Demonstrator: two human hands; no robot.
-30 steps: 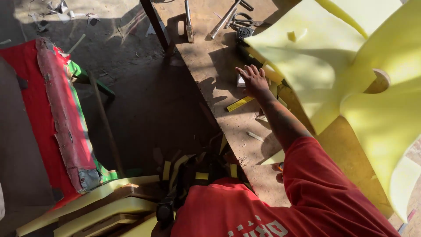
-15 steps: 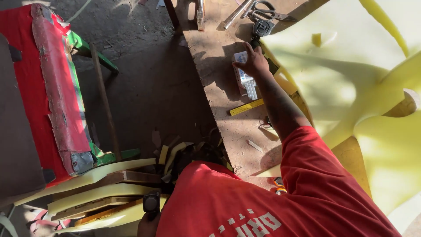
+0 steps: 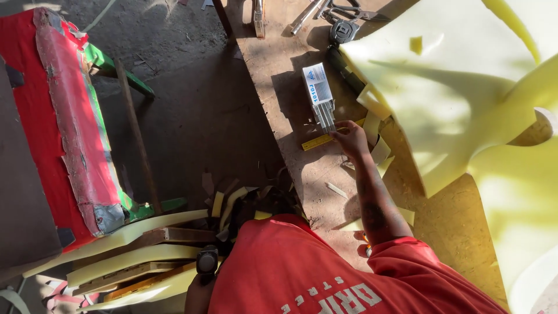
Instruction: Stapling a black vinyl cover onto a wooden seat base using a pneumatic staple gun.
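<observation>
The small white-and-blue carton (image 3: pixel 318 86) lies on the wooden workbench (image 3: pixel 279 99), slid open, with a row of grey metal staple strips (image 3: pixel 326 118) sticking out of its end toward six o'clock. The right hand (image 3: pixel 350 138) sits just at five o'clock of those strips, fingertips bent together and pinched on their exposed end. The strips look stiff, thin and heavy for their size, likely to break apart if bent, so a grip on the flat sides near the end seems safest; the carton is light card and would slide easily on the dusty board.

A yellow ruler (image 3: pixel 318 141) lies at seven o'clock of the hand, partly under it. At three o'clock spreads a thick sheet of soft pale-yellow foam (image 3: pixel 459 99), spongy and cut in ragged curves, with offcut strips (image 3: pixel 378 136) beside the wrist. Metal tools (image 3: pixel 340 14) rest at twelve o'clock.

The left hand (image 3: pixel 200 291), low at seven o'clock, is closed round a black-handled tool (image 3: pixel 207 259). Beyond it, foam-topped wooden pieces (image 3: pixel 133 256) and a worn red cushion (image 3: pixel 64 116) lie on the dirt floor.
</observation>
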